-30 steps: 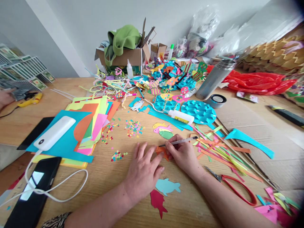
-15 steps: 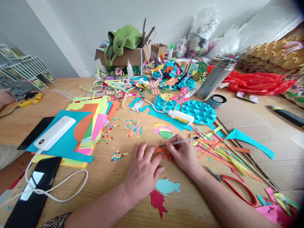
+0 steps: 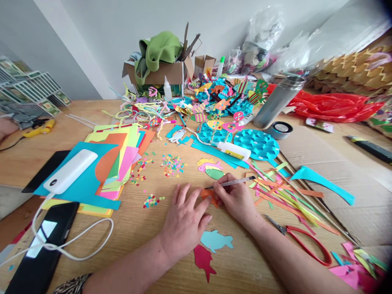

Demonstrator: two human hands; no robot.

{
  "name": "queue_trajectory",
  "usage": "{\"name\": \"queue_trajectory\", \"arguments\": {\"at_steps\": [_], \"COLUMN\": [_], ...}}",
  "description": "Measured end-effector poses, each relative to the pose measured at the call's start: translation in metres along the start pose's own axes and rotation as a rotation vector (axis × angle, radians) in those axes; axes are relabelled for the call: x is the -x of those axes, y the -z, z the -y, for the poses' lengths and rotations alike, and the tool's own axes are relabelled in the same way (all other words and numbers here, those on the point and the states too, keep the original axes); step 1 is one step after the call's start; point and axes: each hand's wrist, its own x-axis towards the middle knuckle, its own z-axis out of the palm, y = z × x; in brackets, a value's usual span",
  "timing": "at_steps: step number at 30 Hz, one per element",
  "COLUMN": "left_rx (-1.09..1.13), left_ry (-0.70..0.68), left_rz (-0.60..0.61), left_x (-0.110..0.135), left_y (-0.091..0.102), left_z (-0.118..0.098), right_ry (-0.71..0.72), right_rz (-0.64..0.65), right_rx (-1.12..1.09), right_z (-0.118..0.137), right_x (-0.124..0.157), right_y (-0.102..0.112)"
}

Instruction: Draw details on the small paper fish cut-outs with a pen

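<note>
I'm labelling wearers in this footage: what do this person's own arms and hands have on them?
The left hand and right hand are gloveless, with no ring, watch or bracelet showing. A black-and-pale, animal-print sleeve shows near the left elbow, at the picture's bottom edge. The right forearm is bare as far as it shows.

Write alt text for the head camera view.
The right hand holds a pen to an orange paper piece, the left hand touching it. On the wooden table, a pale-blue paper fish and a red one lie nearer, with scissors right and stacked colored paper left.
</note>
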Motion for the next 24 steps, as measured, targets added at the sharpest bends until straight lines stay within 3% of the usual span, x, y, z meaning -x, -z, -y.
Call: {"name": "queue_trajectory", "arguments": {"at_steps": [24], "left_rx": [-0.003], "left_ry": [0.001], "left_rz": [0.01], "left_x": [0.0005], "left_y": [-0.0011], "left_z": [0.0009], "right_ry": [0.001], "right_rz": [0.002], "right_rx": [-0.023], "right_z": [-0.0022], "right_x": [0.0002], "right_y": [-0.0005]}}
